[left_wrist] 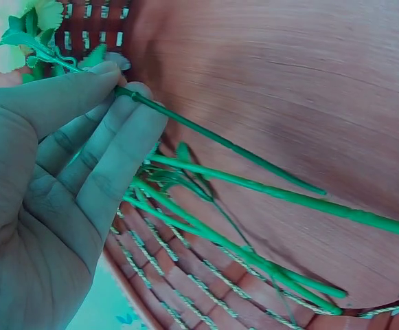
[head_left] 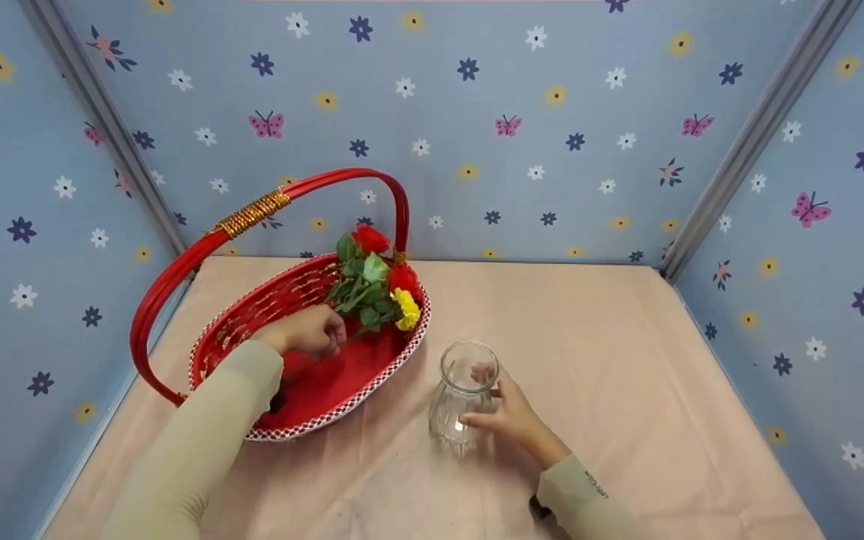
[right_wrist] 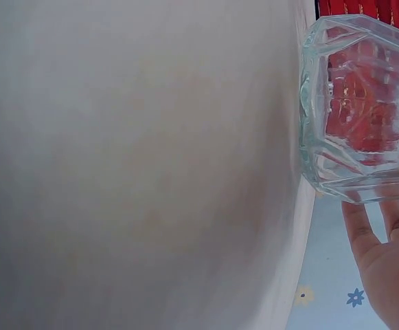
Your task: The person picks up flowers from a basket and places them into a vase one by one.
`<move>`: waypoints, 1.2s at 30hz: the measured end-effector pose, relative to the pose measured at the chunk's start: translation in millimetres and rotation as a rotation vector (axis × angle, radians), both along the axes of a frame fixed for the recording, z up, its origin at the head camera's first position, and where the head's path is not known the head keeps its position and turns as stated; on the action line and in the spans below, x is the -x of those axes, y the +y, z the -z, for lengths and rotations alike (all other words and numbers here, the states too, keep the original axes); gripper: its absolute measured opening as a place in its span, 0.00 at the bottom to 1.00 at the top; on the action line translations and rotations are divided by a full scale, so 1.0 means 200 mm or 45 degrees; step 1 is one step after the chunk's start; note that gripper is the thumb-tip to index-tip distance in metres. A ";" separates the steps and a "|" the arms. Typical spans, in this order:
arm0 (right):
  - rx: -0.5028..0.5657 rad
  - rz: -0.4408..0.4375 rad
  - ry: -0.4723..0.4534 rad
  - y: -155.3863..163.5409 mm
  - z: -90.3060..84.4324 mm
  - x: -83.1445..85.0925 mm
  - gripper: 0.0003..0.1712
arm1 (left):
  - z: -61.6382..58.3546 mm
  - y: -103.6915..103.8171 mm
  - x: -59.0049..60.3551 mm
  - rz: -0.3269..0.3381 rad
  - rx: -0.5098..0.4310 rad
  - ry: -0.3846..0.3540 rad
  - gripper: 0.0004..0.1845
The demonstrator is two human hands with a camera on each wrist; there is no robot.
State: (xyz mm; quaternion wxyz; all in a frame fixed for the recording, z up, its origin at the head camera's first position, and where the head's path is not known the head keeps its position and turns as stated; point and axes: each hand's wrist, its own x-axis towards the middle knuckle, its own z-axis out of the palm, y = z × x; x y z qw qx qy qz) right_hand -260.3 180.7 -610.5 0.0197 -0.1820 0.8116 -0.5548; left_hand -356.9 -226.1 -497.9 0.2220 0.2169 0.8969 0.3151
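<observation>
My left hand reaches inside a red woven basket. In the left wrist view, its thumb and fingertips pinch a thin green flower stem, whose upper end runs toward a pale bloom at the top left. The basket's far right end holds red roses, a yellow flower and green leaves. My right hand holds a clear glass vase from its right side, thumb in front and fingers behind. The vase stands upright with its mouth up, to the right of the basket.
Other green stems lie in the basket below the pinched one. A tall red handle with gold wrapping arches over the basket. Pale cloth covers the table, and flower-patterned walls enclose it at the back and sides.
</observation>
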 end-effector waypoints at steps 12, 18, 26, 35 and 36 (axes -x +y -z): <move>0.004 -0.008 0.022 0.01 0.00 0.03 0.64 | -0.11 0.05 0.02 -0.009 -0.013 0.036 0.08; 0.015 -0.007 -0.006 0.01 -0.01 0.01 0.60 | -0.16 0.07 0.00 -0.049 -0.160 0.016 0.07; 0.014 -0.020 0.015 0.00 0.00 0.01 0.58 | -0.21 0.08 -0.02 -0.093 -0.274 0.019 0.04; 0.031 -0.009 -0.020 0.00 0.01 0.00 0.55 | -0.27 0.14 -0.05 -0.132 -0.306 0.084 0.04; 0.034 -0.010 -0.025 0.00 0.01 0.00 0.54 | -0.27 0.15 -0.06 -0.132 -0.318 0.085 0.04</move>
